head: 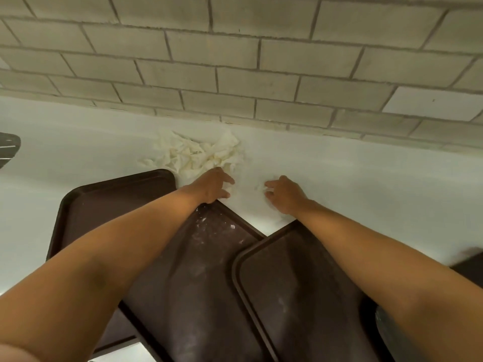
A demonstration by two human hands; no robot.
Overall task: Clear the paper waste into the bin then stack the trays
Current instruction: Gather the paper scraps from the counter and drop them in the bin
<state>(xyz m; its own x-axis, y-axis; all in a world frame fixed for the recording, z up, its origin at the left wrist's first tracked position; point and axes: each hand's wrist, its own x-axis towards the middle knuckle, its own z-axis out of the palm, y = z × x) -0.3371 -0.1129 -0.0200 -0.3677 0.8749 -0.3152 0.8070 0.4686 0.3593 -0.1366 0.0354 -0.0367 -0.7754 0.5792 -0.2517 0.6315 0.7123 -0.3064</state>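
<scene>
A heap of crumpled white paper [198, 152] lies on the white counter against the tiled wall. My left hand [213, 185] reaches over the trays with fingers spread, its tips at the near edge of the paper. My right hand [283, 195] hovers a little to the right, fingers curled and apart, over a small white scrap [261, 188]; whether it touches the scrap is unclear. Three dark brown trays lie below my arms: a left tray [104, 199], a middle tray [209, 252] dusted with white crumbs, and a right tray [300, 283] overlapping it.
A grey tiled wall [235, 61] closes the back of the white counter [366, 184]. A dark object [7, 148] pokes in at the left edge. Another dark shape [467, 262] sits at the right edge.
</scene>
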